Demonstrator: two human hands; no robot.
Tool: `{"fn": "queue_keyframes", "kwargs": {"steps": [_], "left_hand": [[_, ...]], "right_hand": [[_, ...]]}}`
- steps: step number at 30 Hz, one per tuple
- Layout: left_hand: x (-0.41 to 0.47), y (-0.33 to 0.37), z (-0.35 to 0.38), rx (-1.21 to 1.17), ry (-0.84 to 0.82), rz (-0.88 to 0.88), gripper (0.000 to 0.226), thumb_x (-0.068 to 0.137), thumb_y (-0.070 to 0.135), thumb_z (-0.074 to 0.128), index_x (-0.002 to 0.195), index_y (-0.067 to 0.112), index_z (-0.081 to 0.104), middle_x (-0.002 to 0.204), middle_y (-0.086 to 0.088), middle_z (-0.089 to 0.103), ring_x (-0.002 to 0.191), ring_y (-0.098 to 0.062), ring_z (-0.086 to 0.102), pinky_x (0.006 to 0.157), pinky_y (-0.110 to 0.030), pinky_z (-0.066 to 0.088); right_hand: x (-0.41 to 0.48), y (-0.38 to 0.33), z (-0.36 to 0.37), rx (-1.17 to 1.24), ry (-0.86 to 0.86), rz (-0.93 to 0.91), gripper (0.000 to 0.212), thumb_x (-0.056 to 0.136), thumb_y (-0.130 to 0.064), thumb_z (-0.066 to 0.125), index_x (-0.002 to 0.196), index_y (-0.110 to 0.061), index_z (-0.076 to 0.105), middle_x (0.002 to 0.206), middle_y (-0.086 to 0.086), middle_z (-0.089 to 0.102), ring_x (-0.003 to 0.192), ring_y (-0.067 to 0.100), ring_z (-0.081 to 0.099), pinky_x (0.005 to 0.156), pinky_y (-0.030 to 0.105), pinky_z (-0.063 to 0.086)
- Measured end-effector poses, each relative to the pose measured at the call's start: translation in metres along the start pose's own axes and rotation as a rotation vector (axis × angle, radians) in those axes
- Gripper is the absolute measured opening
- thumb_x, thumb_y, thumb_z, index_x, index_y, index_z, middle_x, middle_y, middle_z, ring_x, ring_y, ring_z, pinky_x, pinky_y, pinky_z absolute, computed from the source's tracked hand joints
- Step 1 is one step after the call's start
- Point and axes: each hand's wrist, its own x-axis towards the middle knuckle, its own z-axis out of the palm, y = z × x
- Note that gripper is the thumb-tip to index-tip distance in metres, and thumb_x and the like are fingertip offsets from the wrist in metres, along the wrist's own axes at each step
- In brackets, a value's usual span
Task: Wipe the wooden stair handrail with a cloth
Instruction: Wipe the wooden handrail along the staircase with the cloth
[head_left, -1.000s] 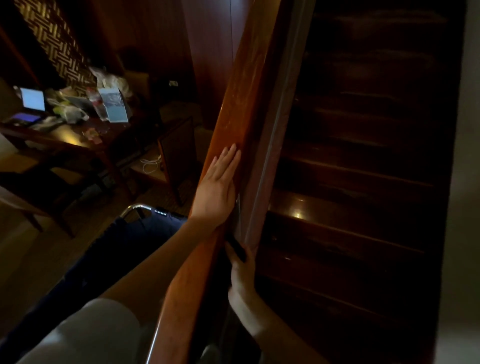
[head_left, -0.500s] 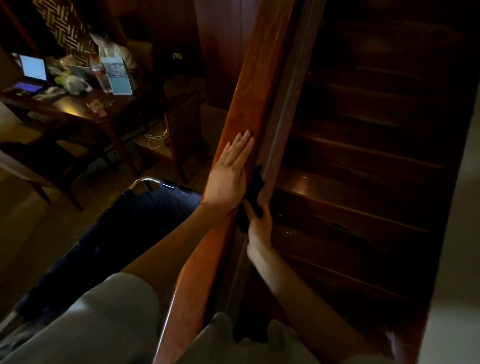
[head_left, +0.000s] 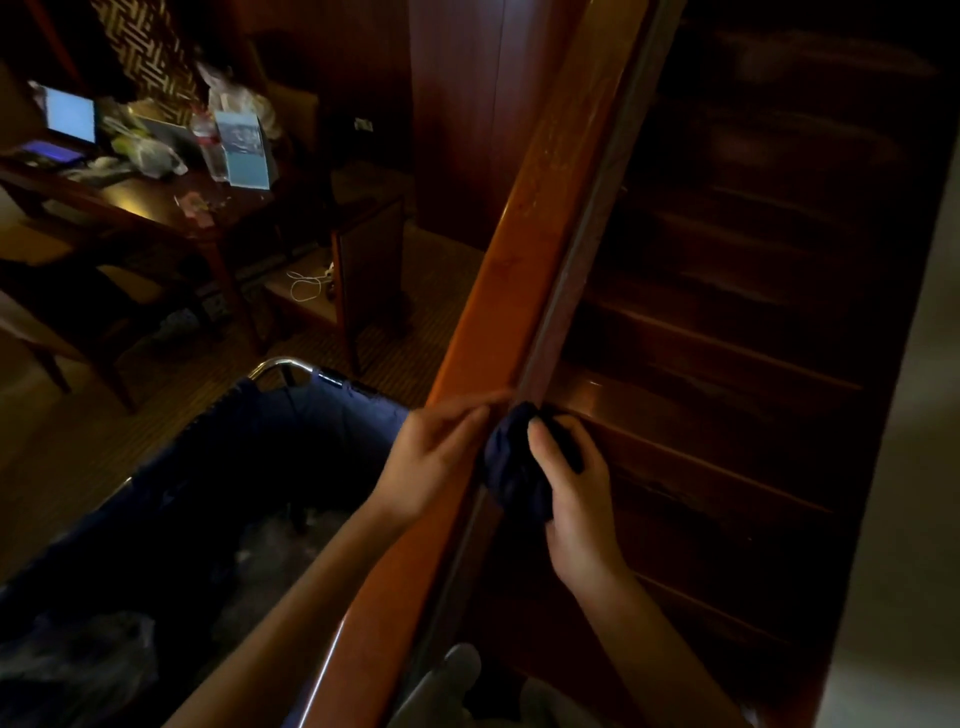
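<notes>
The wiping looks to be under way but far from over. The dark cloth (head_left: 511, 467) is bunched against the stair-side edge of the handrail (head_left: 519, 260), low on its run. The right hand (head_left: 576, 483) grips it, thumb over the top and fingers curled round the wad. The left hand (head_left: 431, 457) lies on the rail's outer face just beside the cloth. Its fingers are stretched out together toward the cloth, though they are blurred.

From where I stand, a long length of rail climbs away above the hands. It shows pale streaks in the gloss, so I would judge most of it is left to do. Whether the part below the hands is clean, I cannot tell in this dim light.

The stairs (head_left: 727, 364) to the right are dark wood with a faint shine on one tread. Down to the left is a cluttered surface (head_left: 156, 202) with a lit laptop (head_left: 70, 114), a bottle (head_left: 210, 145) and a blue card (head_left: 244, 150). A dark blue bag (head_left: 234, 467) on a metal frame stands close beneath the rail. A white cable (head_left: 306, 286) lies coiled low down, near the surface.
</notes>
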Motion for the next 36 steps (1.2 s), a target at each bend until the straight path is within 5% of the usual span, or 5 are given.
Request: {"fn": "queue_keyframes", "kwargs": {"steps": [11, 16, 20, 26, 36], "left_hand": [[-0.020, 0.038, -0.042, -0.250, 0.445, 0.250, 0.022, 0.089, 0.031, 0.065, 0.109, 0.022, 0.068, 0.108, -0.005, 0.068, 0.103, -0.027, 0.065, 0.087, -0.035, 0.052], [-0.011, 0.017, -0.070, -0.249, 0.553, 0.227, 0.006, 0.090, 0.028, 0.066, 0.096, 0.028, 0.067, 0.097, 0.004, 0.069, 0.090, -0.012, 0.068, 0.076, -0.022, 0.053], [-0.019, -0.040, -0.089, -0.274, 0.632, 0.027, 0.012, 0.087, 0.026, 0.067, 0.096, 0.017, 0.070, 0.093, -0.001, 0.074, 0.084, -0.012, 0.071, 0.071, -0.017, 0.054], [-0.028, -0.096, -0.062, -0.268, 0.418, -0.317, 0.011, 0.083, 0.015, 0.067, 0.088, 0.023, 0.073, 0.090, 0.006, 0.076, 0.084, -0.008, 0.071, 0.077, -0.024, 0.056], [0.010, -0.110, -0.049, -0.340, 0.294, -0.329, 0.017, 0.083, 0.005, 0.070, 0.094, 0.017, 0.072, 0.097, 0.006, 0.073, 0.094, -0.005, 0.069, 0.081, -0.018, 0.051]], "right_hand": [[0.034, -0.043, 0.100, 0.055, -0.210, -0.014, 0.027, 0.071, -0.046, 0.074, 0.089, -0.026, 0.069, 0.100, 0.011, 0.072, 0.093, 0.031, 0.070, 0.077, 0.043, 0.058], [0.059, -0.021, 0.125, -0.350, -0.371, -0.243, 0.011, 0.091, -0.034, 0.064, 0.093, -0.023, 0.062, 0.095, -0.002, 0.070, 0.094, 0.015, 0.068, 0.077, 0.027, 0.054], [0.076, 0.005, 0.100, -0.858, -0.081, -0.687, 0.025, 0.095, -0.037, 0.055, 0.103, -0.016, 0.066, 0.105, -0.006, 0.063, 0.103, 0.008, 0.056, 0.090, 0.032, 0.048], [0.067, 0.062, 0.058, -1.169, 0.291, -0.677, 0.037, 0.095, -0.035, 0.053, 0.124, -0.014, 0.060, 0.138, 0.012, 0.046, 0.138, 0.022, 0.033, 0.122, 0.040, 0.001], [0.059, 0.092, 0.046, -1.116, 0.315, -0.710, 0.033, 0.095, -0.024, 0.054, 0.123, -0.009, 0.058, 0.142, 0.013, 0.036, 0.139, 0.030, 0.031, 0.115, 0.045, 0.022]]}}
